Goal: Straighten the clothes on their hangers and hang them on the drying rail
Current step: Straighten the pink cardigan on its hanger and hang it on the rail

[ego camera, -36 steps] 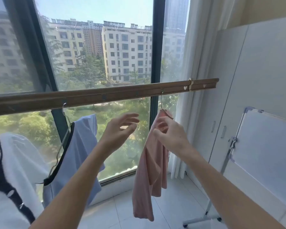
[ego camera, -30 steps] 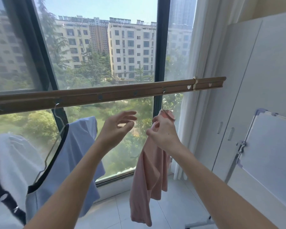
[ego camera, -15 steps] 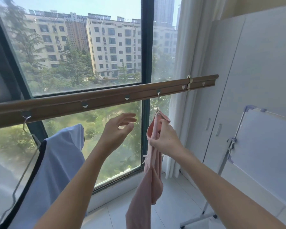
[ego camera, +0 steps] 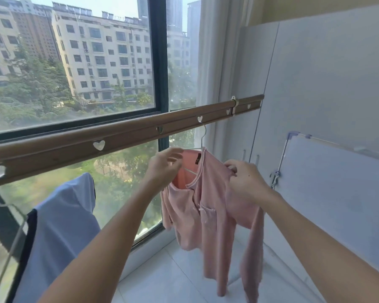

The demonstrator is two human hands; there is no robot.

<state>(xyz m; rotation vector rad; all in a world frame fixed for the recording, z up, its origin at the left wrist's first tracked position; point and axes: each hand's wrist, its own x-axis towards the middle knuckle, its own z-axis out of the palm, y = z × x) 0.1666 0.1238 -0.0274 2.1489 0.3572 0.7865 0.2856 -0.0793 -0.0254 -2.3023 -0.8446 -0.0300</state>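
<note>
A pink long-sleeved top (ego camera: 208, 206) hangs on a thin wire hanger (ego camera: 202, 138), whose hook sits in a heart-shaped hole of the brown drying rail (ego camera: 123, 136). The top faces me, its front and pocket showing. My left hand (ego camera: 163, 166) pinches the top's left shoulder by the neckline. Over on the other side, my right hand (ego camera: 245, 180) grips its right shoulder. A light blue garment with dark trim (ego camera: 59, 232) hangs from the rail further left on its own hanger.
A big window with a dark frame (ego camera: 160, 62) lies behind the rail. A white curtain (ego camera: 217, 51) and pale cupboard doors (ego camera: 315, 84) stand at the right. A folding metal rack with a white panel (ego camera: 337, 189) leans against the cupboards. White floor tiles (ego camera: 169, 272) lie below.
The pink top has turned from edge-on to facing me. My left hand went from open in the air to holding its left shoulder; my right hand shifted to the right shoulder.
</note>
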